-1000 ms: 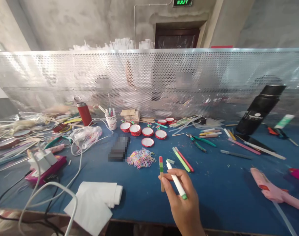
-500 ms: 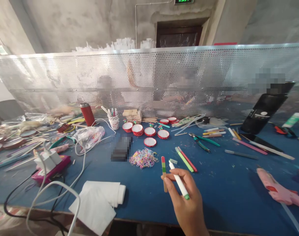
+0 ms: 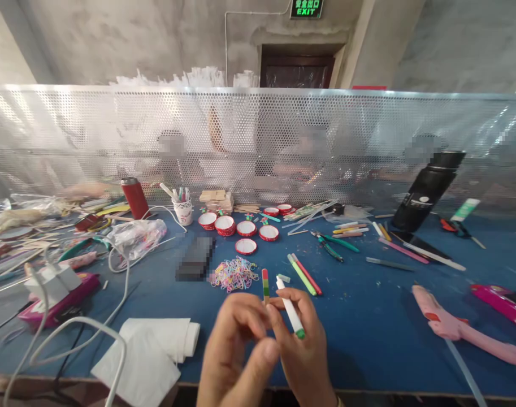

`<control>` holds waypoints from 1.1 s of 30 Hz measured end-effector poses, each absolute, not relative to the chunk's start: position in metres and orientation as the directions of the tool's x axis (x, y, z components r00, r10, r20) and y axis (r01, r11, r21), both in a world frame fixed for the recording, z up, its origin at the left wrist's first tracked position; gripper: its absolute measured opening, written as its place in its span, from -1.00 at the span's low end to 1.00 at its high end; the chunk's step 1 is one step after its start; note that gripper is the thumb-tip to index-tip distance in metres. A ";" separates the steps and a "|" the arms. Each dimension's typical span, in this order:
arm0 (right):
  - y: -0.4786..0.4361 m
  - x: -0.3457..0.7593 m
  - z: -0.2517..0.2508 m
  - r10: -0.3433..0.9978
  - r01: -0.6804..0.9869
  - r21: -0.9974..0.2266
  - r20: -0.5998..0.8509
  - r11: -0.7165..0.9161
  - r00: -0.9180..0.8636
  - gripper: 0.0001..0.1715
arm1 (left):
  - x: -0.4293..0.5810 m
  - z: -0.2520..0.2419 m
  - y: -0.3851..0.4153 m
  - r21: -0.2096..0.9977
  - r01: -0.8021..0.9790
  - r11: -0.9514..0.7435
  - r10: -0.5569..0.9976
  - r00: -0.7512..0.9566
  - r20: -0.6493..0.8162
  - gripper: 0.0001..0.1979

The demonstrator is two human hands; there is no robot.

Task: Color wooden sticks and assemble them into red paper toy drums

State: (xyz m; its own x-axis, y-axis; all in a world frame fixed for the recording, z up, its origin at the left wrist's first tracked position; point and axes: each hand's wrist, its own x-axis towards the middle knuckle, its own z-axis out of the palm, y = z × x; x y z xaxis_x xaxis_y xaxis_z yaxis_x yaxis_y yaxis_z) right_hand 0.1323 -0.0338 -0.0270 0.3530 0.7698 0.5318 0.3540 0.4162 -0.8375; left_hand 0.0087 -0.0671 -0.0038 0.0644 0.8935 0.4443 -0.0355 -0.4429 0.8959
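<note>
My right hand (image 3: 304,350) is closed round a white marker (image 3: 289,308) with a green end, tip pointing up and away. It also pinches a wooden craft stick (image 3: 265,284) banded red and green at its top. My left hand (image 3: 236,353) has come up beside it, fingers curled against the lower part of the stick, thumb raised. Both hands hover over the blue table (image 3: 359,316) near its front edge. Just beyond them lie a pile of coloured rubber bands (image 3: 233,274) and a green and a red marker (image 3: 304,274).
Several red-rimmed round lids (image 3: 236,229) sit mid-table, with green pliers (image 3: 332,244), a black bottle (image 3: 427,189), a pink glue gun (image 3: 461,332), folded white tissue (image 3: 151,350), white cables (image 3: 71,333), a red can (image 3: 134,198) and a perforated metal screen (image 3: 258,141) behind.
My left hand has risen into view and closed on the lower part of the stick. The right hand with marker and stick stays put; the view shifted slightly.
</note>
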 end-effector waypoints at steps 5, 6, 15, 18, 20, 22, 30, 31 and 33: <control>-0.033 0.130 -0.028 0.807 0.318 -0.853 0.505 0.413 0.305 -0.78 | -0.007 0.005 -0.038 0.886 0.311 -0.344 0.932 -0.004 0.363 -0.78; -0.034 0.129 -0.028 0.801 0.336 -0.844 0.517 0.419 0.301 -0.80 | -0.008 0.002 -0.036 0.884 0.331 -0.330 0.941 0.042 0.336 -0.78; -0.033 0.129 -0.025 0.796 0.406 -0.818 0.536 0.408 0.281 -0.89 | -0.002 -0.009 -0.020 0.943 0.153 -0.294 0.955 0.072 0.286 -0.85; -0.033 0.129 -0.024 0.804 0.398 -0.824 0.528 0.404 0.275 -0.86 | -0.003 -0.009 -0.017 0.951 0.100 -0.292 0.956 0.064 0.287 -0.87; -0.033 0.129 -0.024 0.812 0.371 -0.838 0.512 0.401 0.279 -0.84 | -0.004 -0.008 -0.016 0.952 0.085 -0.295 0.955 0.057 0.291 -0.88; -0.033 0.129 -0.023 0.829 0.320 -0.861 0.485 0.396 0.277 -0.81 | -0.005 -0.005 -0.015 0.953 0.066 -0.297 0.955 0.045 0.294 -0.86; -0.039 0.134 -0.022 0.829 0.243 -0.876 0.475 0.416 0.294 -0.79 | -0.007 -0.002 -0.009 0.975 0.143 -0.173 0.984 0.061 0.166 -0.77; -0.040 0.136 -0.023 0.821 0.237 -0.874 0.481 0.423 0.308 -0.75 | -0.007 -0.003 -0.009 0.963 0.190 -0.193 0.980 0.087 0.179 -0.78; -0.042 0.139 -0.025 0.800 0.263 -0.852 0.519 0.453 0.302 -0.66 | -0.007 -0.005 -0.008 0.923 0.312 -0.225 0.972 0.144 0.188 -0.79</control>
State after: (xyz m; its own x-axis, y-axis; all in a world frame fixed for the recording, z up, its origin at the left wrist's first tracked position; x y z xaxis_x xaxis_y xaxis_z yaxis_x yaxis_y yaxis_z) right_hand 0.1389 -0.0422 -0.0249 0.3023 0.7998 0.5185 0.2632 0.4528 -0.8519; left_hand -0.0066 -0.0075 -0.0050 0.1438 0.9716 0.1877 0.3119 -0.2245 0.9232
